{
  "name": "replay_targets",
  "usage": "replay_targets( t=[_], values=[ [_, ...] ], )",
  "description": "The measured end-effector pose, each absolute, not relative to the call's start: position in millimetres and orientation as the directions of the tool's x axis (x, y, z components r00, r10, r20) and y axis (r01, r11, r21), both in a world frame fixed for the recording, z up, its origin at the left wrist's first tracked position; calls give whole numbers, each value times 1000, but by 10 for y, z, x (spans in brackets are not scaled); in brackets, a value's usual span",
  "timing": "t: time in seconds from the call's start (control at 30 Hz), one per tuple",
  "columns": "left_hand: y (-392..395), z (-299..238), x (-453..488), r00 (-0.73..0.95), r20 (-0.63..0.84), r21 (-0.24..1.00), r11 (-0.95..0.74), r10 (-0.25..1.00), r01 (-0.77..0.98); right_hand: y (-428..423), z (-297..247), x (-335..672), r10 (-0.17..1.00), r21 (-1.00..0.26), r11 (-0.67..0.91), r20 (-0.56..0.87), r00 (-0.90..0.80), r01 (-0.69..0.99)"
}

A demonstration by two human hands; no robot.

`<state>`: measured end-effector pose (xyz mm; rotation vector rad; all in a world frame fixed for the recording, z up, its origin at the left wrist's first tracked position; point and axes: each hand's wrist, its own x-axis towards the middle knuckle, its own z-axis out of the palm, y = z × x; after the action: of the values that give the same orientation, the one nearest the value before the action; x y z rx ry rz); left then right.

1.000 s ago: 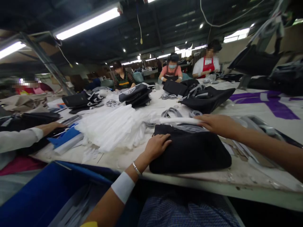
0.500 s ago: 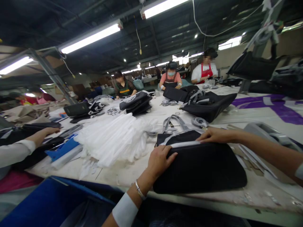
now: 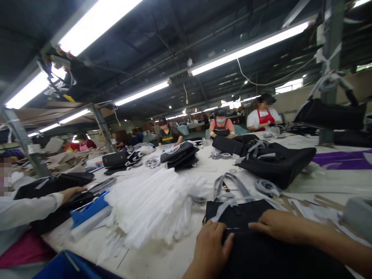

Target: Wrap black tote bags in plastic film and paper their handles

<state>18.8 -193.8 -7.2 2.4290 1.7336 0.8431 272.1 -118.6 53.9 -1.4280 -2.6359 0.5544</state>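
Note:
A black fabric bag with grey straps lies on the white worktable right in front of me. My left hand rests on the bag's near left part, fingers curled onto the fabric by its top edge. My right hand lies flat across the top of the bag, fingers pointing left and pressed against it. A heap of thin white plastic sleeves sits just left of the bag.
A co-worker's white-sleeved arm reaches over another black bag at left, beside a blue tool. More black bags and strap coils lie across the table. Several seated people work at the far side. A blue bin stands below the near edge.
The view has tilted up, so the bag now sits low in frame. My right hand came down from the white strip onto the bag's top, and the strip is gone from view.

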Motion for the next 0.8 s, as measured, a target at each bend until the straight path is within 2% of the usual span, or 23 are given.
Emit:
replay_targets(
  t=[0.07, 0.17, 0.27, 0.37, 0.47, 0.57, 0.67, 0.8],
  values=[
    [-1940, -107, 201, 201, 414, 350, -359, 888, 865, -1336, 455, 2718, 865, -316, 467, -32, -501, 826],
    [-1934, -63, 186, 200, 406, 340, -351, 892, 873, -1435, 366, 2764, 865, -358, 453, -47, -500, 817],
    [-1881, 77, 77, 300, 358, 313, -417, 884, 853, -1427, 364, 2797, 832, -409, 473, -86, -549, 781],
    [-1786, 244, -102, 435, 270, 332, -507, 859, 795, -1416, 400, 2801, 833, -405, 480, -68, -549, 778],
    [-1711, 382, -248, 477, 173, 306, -508, 862, 805, -1408, 400, 2802, 837, -409, 459, -98, -538, 789],
    [-1722, 451, -316, 446, 125, 160, -462, 886, 872, -1364, 371, 2804, 837, -419, 441, -129, -532, 794],
    [-1873, 458, -391, 319, 100, 15, -322, 943, 947, -1315, 372, 2797, 822, -410, 443, -169, -544, 797],
    [-2215, 520, -578, 149, -64, 7, -149, 987, 989, -1279, 403, 2794, 788, -385, 473, -216, -576, 792]
  ],
)
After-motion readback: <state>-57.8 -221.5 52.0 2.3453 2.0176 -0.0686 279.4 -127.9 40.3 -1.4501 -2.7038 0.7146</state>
